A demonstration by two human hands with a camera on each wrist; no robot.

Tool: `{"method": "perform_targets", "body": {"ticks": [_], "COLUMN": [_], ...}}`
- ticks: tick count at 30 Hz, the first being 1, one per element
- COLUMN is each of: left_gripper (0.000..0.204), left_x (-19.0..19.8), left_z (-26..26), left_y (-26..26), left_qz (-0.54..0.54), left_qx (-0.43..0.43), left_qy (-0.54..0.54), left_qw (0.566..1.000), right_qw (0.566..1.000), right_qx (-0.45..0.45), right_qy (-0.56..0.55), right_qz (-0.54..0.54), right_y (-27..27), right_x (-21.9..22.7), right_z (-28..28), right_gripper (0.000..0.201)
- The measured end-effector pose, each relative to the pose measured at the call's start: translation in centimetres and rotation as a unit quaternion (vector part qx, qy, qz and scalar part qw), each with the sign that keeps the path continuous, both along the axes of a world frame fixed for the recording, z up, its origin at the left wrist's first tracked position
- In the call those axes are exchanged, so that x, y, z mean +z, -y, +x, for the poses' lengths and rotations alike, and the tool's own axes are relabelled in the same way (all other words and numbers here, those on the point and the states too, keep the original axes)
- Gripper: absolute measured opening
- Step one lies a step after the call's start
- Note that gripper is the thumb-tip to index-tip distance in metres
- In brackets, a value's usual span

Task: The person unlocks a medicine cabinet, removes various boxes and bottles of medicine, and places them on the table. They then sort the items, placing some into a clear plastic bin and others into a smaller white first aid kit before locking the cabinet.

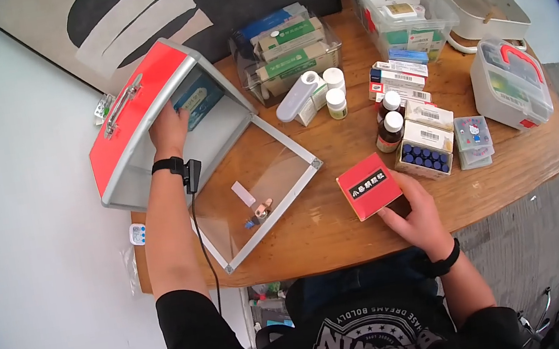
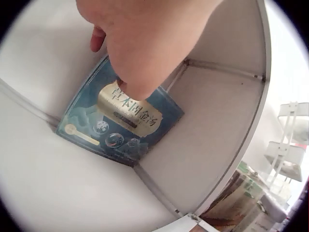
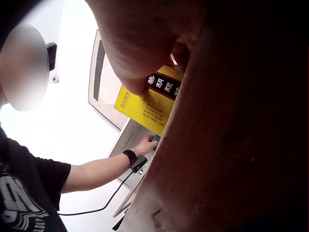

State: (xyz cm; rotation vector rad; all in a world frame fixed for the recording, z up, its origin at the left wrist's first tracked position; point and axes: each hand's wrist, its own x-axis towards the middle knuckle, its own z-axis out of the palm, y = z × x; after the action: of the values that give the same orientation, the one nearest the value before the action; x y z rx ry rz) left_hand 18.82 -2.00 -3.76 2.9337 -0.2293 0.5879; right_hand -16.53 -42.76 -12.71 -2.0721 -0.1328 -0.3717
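Note:
My left hand (image 1: 170, 129) reaches into a red medicine case (image 1: 156, 77) with silver edges, which stands at the table's left with its clear door folded down. Inside, a teal medicine box (image 2: 87, 118) with a gold label leans in the corner. The left hand holds it by its upper edge, with one fingertip over the label; part of the box is hidden behind the hand. At the front of the table, my right hand (image 1: 417, 217) grips a medicine box (image 1: 372, 197) with a red top by its side. Its yellow side (image 3: 157, 113) shows in the right wrist view.
The clear door (image 1: 277, 207) lies over the tabletop, with small items visible there. Brown bottles (image 1: 390, 133), a carton of blue-capped vials (image 1: 425, 156) and white bottles (image 1: 336, 104) stand mid-table. Behind are clear bins (image 1: 441, 24) of medicine boxes; a lidded case (image 1: 509, 93) stands right.

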Motion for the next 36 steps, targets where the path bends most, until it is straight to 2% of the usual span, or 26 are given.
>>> {"method": "perform_targets", "body": {"ticks": [2,3,5,9,11,15,18,20,24,26,28,31,32,33,36], "left_gripper": [0.07,0.07,0.058,0.059,0.068,0.065,0.07,0.074,0.077,0.048,0.054,0.071,0.076,0.079,0.081], "left_x": [0.0,0.1,0.2,-0.3,-0.4,0.0,-0.2,-0.1,-1.9,-2.9,-3.6,-3.0,-2.7,-2.4,-2.1], "left_z": [0.0,-0.1,0.0,1.4,3.1,2.8,1.6,0.3,0.8,2.1,3.7,2.3,1.7,1.7,1.9], "left_y": [0.5,0.8,1.4,0.3,-1.3,-0.7,0.9,1.9,0.8,-0.4,-1.6,-1.6,-1.7,-1.7,-1.5], "left_qz": [0.078,0.077,0.128,0.12,0.033,0.024,0.043,0.059,0.128,0.176,0.141,0.147,0.165,0.133,0.168], "left_qx": [0.035,0.038,0.04,0.004,-0.03,0.012,0.007,0.036,0.026,-0.013,-0.032,-0.087,-0.089,-0.078,-0.06], "left_qy": [0.026,0.025,0.039,0.059,-0.01,-0.029,-0.008,0.012,0.051,0.2,0.171,0.152,0.152,0.097,0.093], "left_qw": [0.996,0.996,0.99,0.991,0.999,0.999,0.999,0.998,0.99,0.964,0.975,0.973,0.97,0.983,0.979], "right_qw": [1.0,1.0,1.0,1.0,1.0,1.0,1.0,1.0,1.0,1.0,1.0,1.0,1.0,1.0,1.0], "right_qx": [-0.001,0.002,0.006,-0.003,-0.003,0.0,0.001,-0.001,-0.003,0.001,0.0,0.007,0.012,0.009,0.016], "right_qy": [-0.01,-0.011,-0.02,-0.015,-0.004,-0.012,-0.01,-0.015,-0.005,-0.006,0.025,0.017,0.011,0.012,0.013], "right_qz": [0.011,0.009,0.005,0.002,-0.002,0.006,-0.004,0.009,-0.008,-0.001,-0.013,-0.008,-0.005,-0.006,-0.017], "right_y": [0.0,0.0,0.1,0.2,0.1,0.1,0.1,0.0,0.2,0.1,0.1,0.5,0.4,0.5,0.4], "right_x": [0.0,0.1,0.3,0.3,0.0,0.5,0.5,0.4,0.2,0.9,0.6,0.6,0.5,0.4,0.2], "right_z": [0.1,0.1,0.1,0.0,-0.1,0.1,0.0,0.0,0.0,0.1,0.1,0.0,-0.1,-0.2,-0.2], "right_gripper": [0.065,0.065,0.065,0.065,0.065,0.065,0.064,0.064,0.064,0.064,0.063,0.066,0.066,0.066,0.067]}}
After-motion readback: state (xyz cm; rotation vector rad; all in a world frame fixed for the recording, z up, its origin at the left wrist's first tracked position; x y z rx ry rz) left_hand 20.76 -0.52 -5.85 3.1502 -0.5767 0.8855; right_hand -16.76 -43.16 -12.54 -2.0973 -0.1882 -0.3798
